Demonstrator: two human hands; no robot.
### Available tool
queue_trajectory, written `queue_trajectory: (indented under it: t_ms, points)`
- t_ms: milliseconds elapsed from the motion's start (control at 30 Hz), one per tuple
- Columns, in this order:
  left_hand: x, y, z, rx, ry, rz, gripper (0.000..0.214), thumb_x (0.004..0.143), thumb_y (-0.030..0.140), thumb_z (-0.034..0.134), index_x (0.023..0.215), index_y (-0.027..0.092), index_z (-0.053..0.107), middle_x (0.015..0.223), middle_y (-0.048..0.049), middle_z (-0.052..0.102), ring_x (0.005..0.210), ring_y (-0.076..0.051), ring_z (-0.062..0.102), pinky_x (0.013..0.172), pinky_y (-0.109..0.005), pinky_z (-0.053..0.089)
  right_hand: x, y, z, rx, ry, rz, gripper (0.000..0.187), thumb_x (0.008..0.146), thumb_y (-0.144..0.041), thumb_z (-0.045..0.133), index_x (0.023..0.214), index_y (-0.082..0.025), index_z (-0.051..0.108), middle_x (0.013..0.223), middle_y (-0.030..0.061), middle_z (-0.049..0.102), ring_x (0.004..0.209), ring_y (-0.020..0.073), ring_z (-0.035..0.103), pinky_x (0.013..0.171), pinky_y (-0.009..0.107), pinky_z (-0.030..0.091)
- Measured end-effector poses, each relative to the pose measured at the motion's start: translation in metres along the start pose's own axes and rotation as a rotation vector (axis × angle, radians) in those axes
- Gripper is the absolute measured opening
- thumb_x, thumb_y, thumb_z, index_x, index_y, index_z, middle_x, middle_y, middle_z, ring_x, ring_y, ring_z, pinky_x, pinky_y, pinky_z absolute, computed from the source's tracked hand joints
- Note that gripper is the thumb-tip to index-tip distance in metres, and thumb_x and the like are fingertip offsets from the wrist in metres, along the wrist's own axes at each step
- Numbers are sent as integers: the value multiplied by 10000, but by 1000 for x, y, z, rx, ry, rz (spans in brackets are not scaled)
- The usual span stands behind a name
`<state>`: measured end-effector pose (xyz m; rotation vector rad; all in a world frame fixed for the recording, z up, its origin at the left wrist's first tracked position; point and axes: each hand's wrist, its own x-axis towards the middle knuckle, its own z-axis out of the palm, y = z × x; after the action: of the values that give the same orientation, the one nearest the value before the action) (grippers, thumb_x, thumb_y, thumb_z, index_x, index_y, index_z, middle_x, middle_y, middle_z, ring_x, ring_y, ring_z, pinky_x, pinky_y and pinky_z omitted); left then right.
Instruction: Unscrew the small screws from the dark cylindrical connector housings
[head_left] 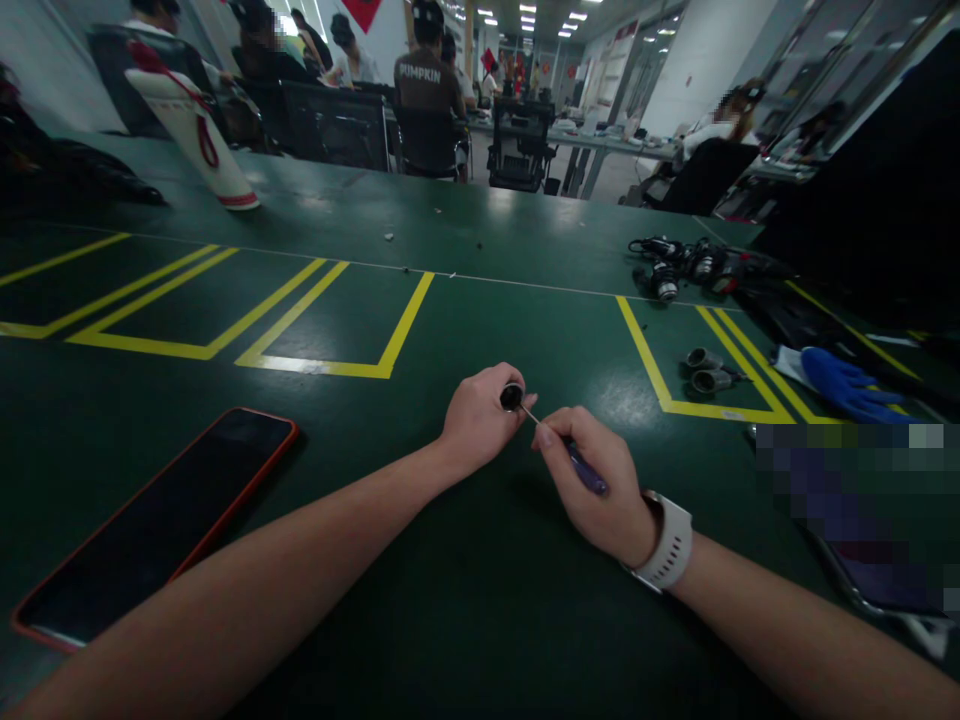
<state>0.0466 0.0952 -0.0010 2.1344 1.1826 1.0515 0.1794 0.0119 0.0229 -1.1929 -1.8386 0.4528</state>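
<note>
A small round cylindrical part (511,397), its dark open end facing me, is gripped in the curled fingers of my left hand (478,415). My right hand (604,480) is closed around a screwdriver (586,470) with a purple handle. The thin shaft points up and left, its tip at the rim of the part; whether it reaches inside, I cannot tell. Both hands are above the green tabletop (450,590). To their right, two similar grey cylinders (709,380) lie inside a yellow-taped outline.
A phone in a red-orange case (165,520) lies by my left forearm. At right are a blue glove (844,380), a pixelated device (862,530) and a cluster of black parts (675,268). A white vase-like object (199,140) stands far left; people sit beyond the table.
</note>
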Motion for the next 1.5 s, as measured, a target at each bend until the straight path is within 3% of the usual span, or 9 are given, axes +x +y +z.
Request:
queue_trajectory:
  t_ms: [167, 367, 800, 1233, 1500]
  points:
    - [0, -2, 2, -71, 50, -66, 138, 741, 277, 607, 695, 174, 529, 619, 34, 529, 545, -102, 472, 512, -231, 353, -1, 2, 3, -80, -69, -127, 114, 881, -130, 425, 801, -203, 464, 752, 42, 553, 690, 163, 523, 624, 316, 417]
    - [1, -3, 4, -118, 86, -118, 155, 710, 279, 641, 689, 170, 534, 597, 48, 514, 534, -92, 465, 506, -220, 359, 1, 3, 6, -97, -61, -232, 104, 865, -92, 428, 824, -176, 474, 765, 63, 557, 701, 170, 518, 622, 317, 434]
    - [-2, 0, 1, -52, 22, -44, 142, 727, 249, 641, 700, 170, 526, 645, 37, 519, 579, -102, 462, 530, -228, 356, -1, 1, 3, -140, -13, -218, 109, 857, -92, 435, 790, -172, 465, 725, 56, 554, 655, 159, 515, 597, 307, 430]
    - [1, -2, 4, -283, 59, -138, 186, 695, 268, 666, 667, 168, 512, 598, 57, 487, 529, -81, 429, 491, -206, 354, 1, 6, 3, -101, -53, -281, 87, 859, -101, 448, 865, -173, 497, 785, 66, 587, 727, 170, 550, 646, 318, 458]
    - [-2, 0, 3, -162, 59, -78, 150, 726, 255, 634, 685, 172, 516, 623, 50, 496, 558, -91, 443, 517, -222, 350, 1, -2, 1, -177, -28, -267, 107, 848, -77, 439, 809, -166, 482, 730, 72, 577, 659, 164, 526, 588, 311, 443]
